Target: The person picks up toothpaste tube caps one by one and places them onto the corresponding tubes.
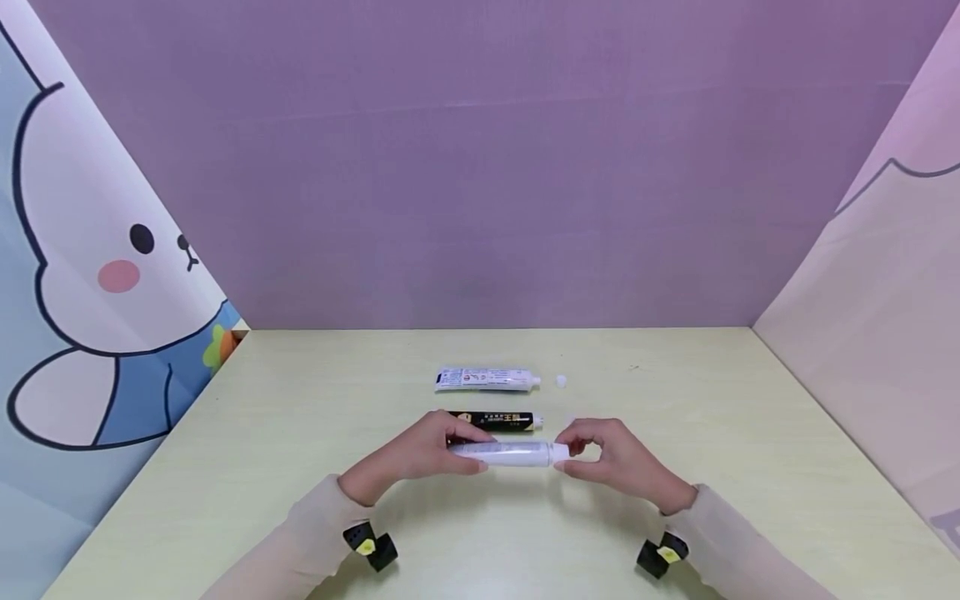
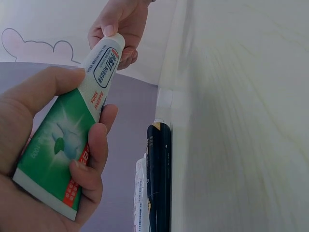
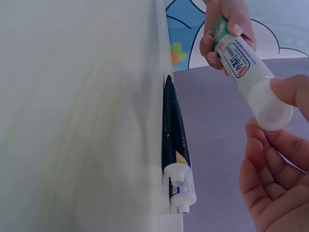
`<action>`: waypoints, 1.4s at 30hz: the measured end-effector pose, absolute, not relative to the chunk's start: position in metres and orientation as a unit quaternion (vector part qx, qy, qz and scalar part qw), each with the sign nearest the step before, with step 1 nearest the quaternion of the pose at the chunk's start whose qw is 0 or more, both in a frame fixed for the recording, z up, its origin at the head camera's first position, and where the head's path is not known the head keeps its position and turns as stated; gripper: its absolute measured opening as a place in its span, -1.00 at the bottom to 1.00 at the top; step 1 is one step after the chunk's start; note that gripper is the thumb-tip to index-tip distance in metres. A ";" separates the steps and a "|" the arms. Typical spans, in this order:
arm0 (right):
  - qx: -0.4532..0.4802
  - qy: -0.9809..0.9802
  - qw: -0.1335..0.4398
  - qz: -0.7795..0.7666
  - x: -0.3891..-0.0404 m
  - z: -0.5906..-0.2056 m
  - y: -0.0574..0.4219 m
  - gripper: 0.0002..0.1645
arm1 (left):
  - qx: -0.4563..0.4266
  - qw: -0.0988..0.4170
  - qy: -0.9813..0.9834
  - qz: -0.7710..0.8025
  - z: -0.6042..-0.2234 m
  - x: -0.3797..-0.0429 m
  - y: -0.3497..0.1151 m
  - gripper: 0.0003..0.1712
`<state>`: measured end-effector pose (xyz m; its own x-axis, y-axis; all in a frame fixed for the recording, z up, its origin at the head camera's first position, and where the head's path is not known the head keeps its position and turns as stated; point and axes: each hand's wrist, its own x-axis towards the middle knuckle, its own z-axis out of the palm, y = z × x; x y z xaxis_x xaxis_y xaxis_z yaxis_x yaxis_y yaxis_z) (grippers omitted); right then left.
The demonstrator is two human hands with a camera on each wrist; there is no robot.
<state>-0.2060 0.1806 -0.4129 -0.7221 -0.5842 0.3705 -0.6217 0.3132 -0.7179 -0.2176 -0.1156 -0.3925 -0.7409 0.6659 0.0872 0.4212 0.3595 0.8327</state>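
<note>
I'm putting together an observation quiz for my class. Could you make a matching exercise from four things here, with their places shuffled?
Column 1
1. baking soda toothpaste tube
2. black tube
3. white printed tube
4. small white cap

Column 2 (as the head view shows them)
A. lies farthest back of the three tubes
B. lies just right of a nozzle
C. held in the left hand
D. in the middle of the three tubes, front to back

Pairs: 1-C, 2-D, 3-A, 4-B

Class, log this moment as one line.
left hand: grips green-white tube; right hand: pinches its cap; table: black tube, white tube, loose cap
</note>
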 end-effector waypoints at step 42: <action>0.325 -0.786 -0.157 0.502 -0.208 -0.414 0.182 -0.63 | 0.339 0.111 0.830 0.428 -0.395 -0.217 -0.114 -0.55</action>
